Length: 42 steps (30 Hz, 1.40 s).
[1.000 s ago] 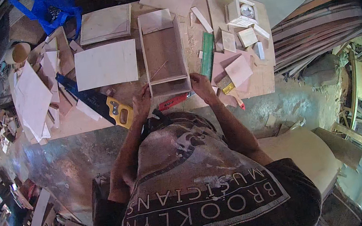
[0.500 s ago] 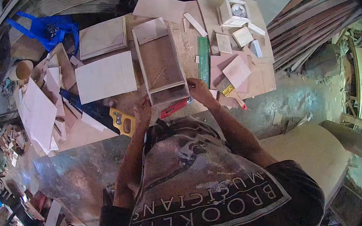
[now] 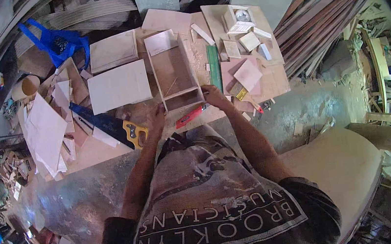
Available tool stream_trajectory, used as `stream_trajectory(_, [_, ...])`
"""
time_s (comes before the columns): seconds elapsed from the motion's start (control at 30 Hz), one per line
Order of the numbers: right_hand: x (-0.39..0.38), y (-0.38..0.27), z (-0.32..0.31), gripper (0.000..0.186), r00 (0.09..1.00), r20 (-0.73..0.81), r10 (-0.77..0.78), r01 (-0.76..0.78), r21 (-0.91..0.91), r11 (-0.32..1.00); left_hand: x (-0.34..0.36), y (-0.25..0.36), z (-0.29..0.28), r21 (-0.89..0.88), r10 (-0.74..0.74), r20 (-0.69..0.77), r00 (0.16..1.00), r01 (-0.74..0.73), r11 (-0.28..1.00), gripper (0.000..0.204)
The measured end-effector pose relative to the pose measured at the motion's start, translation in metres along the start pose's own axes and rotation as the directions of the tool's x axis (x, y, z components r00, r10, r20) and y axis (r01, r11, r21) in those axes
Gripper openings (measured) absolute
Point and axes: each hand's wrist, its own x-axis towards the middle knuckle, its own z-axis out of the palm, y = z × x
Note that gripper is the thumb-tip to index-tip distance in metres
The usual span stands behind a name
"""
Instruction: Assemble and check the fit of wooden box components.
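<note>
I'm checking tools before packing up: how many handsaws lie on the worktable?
1. The yellow-handled handsaw lies left of the left hand and the open wooden box. Others may be hidden under the wood scraps.

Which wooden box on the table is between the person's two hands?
The long open box: its near end is between the left hand and right hand. The small box farther right bears a round, shiny piece.

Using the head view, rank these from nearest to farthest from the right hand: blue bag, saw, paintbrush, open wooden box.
From the right hand:
1. Open wooden box: right at the fingers, on the hand's left.
2. Paintbrush: just to its right.
3. Saw: off left, past the box.
4. Blue bag: far left, toward the back.
</note>
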Motion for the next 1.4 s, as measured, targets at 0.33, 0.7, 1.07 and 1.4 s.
stream_trajectory(0.33, [-0.024,-0.014,-0.002,0.025,1.000,-0.020,-0.015,0.015,0.014,1.000,-0.070,0.078,-0.020,0.624,0.504,0.024,0.863,-0.407,0.667,0.031])
stream_trajectory(0.7, [-0.032,-0.016,0.004,0.071,0.957,0.095,-0.273,0.285,-0.153,0.946,0.007,0.136,0.046,0.726,0.333,0.450,0.829,-0.556,0.404,0.045])
stream_trajectory(1.07, [-0.033,-0.017,0.022,0.066,0.995,0.066,-0.078,0.085,-0.116,0.990,0.024,0.103,0.053,0.703,0.376,0.534,0.757,-0.645,0.300,0.015])
stream_trajectory(1.4, [-0.025,0.007,0.031,0.057,0.981,0.005,-0.196,0.194,-0.164,0.967,0.024,0.108,0.049,0.688,0.252,0.585,0.771,-0.636,0.350,0.018])
